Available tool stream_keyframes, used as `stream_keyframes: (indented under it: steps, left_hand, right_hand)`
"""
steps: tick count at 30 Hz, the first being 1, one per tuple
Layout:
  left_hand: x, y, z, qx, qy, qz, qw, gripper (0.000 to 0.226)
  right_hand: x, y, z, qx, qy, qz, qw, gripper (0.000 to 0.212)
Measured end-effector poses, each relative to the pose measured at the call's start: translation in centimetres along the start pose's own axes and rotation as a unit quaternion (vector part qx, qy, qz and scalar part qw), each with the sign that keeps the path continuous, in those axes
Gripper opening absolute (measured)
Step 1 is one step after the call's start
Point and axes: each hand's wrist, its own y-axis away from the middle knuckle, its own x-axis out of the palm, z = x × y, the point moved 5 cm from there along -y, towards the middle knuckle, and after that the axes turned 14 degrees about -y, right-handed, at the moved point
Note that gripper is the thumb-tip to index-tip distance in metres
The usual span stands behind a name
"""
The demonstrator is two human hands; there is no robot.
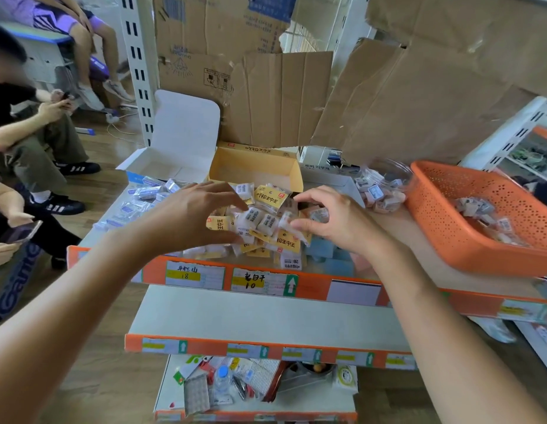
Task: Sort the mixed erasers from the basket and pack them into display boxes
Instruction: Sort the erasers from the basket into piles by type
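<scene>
Two hands over the erasers [267,223]!
White and yellow wrapped packs sit heaped on the shelf [397,229] before the yellow box [253,169]; left hand [201,215] hovers loose-fingered, right hand [333,218] pinches one white eraser [286,220]; more in the basket [449,240].

The erasers [260,221] lie in thin clear plastic wrappers, glossy and a little crinkled. The yellow box [253,166] is of matt cardboard. The white box [186,123] is of smooth card. The basket [467,249] is of orange plastic, full of small holes, with a soft shine. The cardboard sheets [419,96] are brown, rough and torn at the edges. The shelf [266,313] looks like metal painted matt white. The floor [113,148] looks like wood.
</scene>
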Motion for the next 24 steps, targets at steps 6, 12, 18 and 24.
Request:
stream_keyframes:
  steps: [6,12,18,24]
  left_hand:
    - [-0.5,-4.4,-1.8,0.001,-0.004,-0.02,1.0,0.041]
    - [0.4,-9.4,-4.9,0.018,-0.001,0.006,1.0,0.04]
    - [1.3,-14.2,-8.5,0.019,0.002,-0.006,1.0,0.041]
    - [2.3,-19.4,-13.5,0.013,0.034,-0.01,0.999,0.038]
  right_hand:
    - [-3.9,0.9,-1.9,0.025,0.022,-0.043,0.999,0.041]
    - [-7.8,2.2,-5.1,0.045,0.043,-0.08,0.995,0.041]
    - [-11.8,3.2,-9.3,0.041,0.055,-0.101,0.993,0.038]
    - [-17.0,4.0,-14.5,0.037,0.058,-0.108,0.992,0.038]
